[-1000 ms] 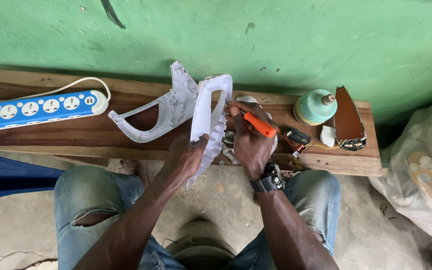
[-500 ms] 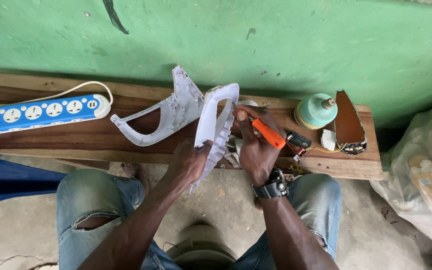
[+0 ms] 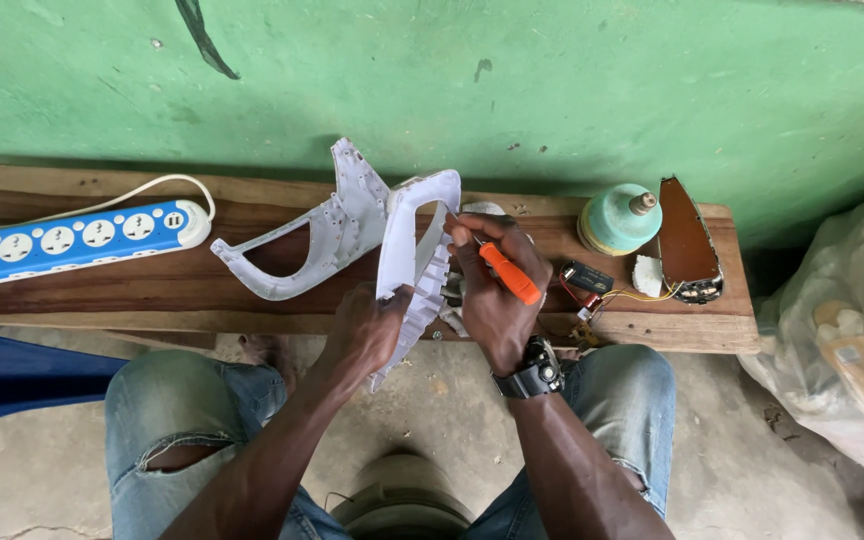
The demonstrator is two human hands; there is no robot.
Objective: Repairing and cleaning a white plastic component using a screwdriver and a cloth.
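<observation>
Power strip [image 3: 67, 240] sits unmoved at the bench's [image 3: 152, 300] left end, loose white shell [image 3: 322, 235] beside it. Left hand [image 3: 367, 335] clenched on the lower edge of the white housing [image 3: 414, 255], which stands more upright over the bench edge than a second ago. Right hand [image 3: 497, 290] grips the orange screwdriver [image 3: 507, 272]; its tip has moved up to the housing's top rim, so work has shifted there. Soleplate [image 3: 687, 240] and teal dial [image 3: 617, 218] lie untouched to the right.
</observation>
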